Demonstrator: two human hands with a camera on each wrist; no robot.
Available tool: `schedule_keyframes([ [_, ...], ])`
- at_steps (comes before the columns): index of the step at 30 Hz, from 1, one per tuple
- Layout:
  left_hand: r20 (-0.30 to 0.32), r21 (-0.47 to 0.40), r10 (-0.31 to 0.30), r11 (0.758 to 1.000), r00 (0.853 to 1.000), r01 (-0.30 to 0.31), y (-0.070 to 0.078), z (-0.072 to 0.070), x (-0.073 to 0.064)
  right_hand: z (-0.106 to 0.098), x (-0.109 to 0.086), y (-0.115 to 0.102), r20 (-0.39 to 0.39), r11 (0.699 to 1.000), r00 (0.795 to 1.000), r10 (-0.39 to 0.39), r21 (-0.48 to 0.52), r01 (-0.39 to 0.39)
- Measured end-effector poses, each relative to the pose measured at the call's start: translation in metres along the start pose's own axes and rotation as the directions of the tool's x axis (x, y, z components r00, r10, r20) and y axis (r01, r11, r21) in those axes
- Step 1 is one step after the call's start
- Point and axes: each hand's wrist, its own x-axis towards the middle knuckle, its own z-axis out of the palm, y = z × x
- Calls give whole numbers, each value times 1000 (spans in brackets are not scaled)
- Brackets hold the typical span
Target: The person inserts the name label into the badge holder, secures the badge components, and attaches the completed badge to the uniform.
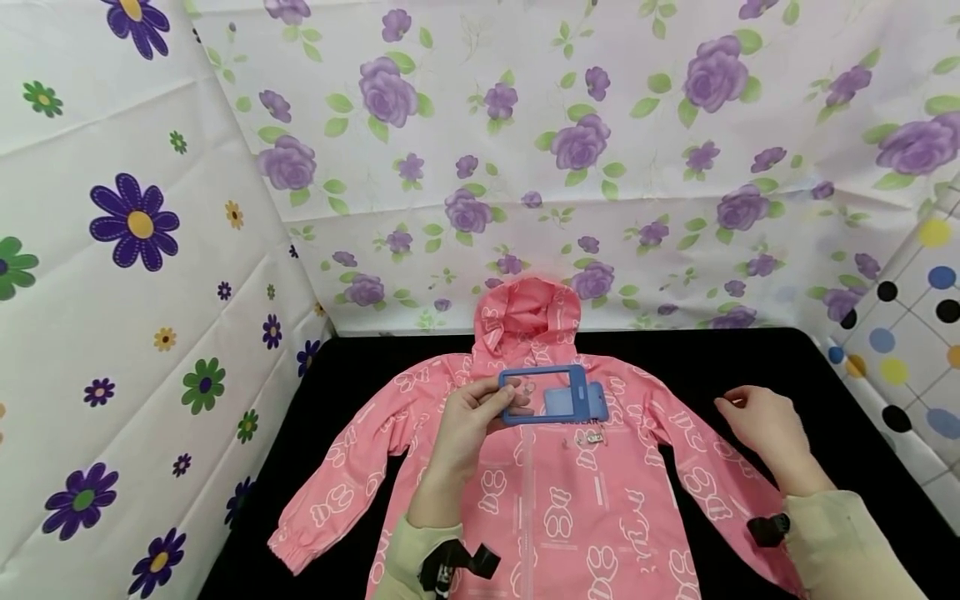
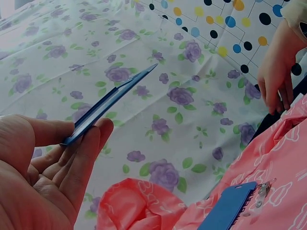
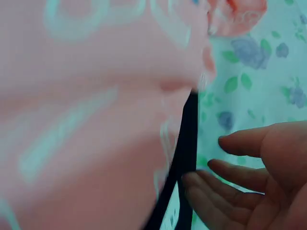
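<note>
My left hand pinches a blue badge-holder frame at its left end, thumb on the near face and fingers behind. The frame has a see-through window and is held up above a pink hooded jacket. A second blue piece lies on the jacket's chest, partly behind the frame in the head view, with a small metal clip beside it. My right hand holds nothing and hangs with loosely bent fingers near the jacket's right-side sleeve.
The jacket is spread on a black table, its hood toward the back and sleeves out to both sides. Flower-printed sheets rise behind and at left; a dotted sheet stands at right.
</note>
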Motion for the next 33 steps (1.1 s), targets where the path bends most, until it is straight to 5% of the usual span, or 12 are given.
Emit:
schedule_keyframes([
  [15,1,-2,1,1000,1000,-1,-3,0,1,-13,10,53,47,986,998,-40,-163,47],
  [19,8,13,5,1000,1000,-6,-4,0,0,-14,14,55,88,983,992,-88,-155,101],
  [24,1,13,-3,1000,1000,3,-7,0,-1,-15,21,53,171,981,984,-46,-179,77],
  [33,-1,14,15,1000,1000,-15,-6,1,1,1,27,36,145,956,986,-78,-269,115],
])
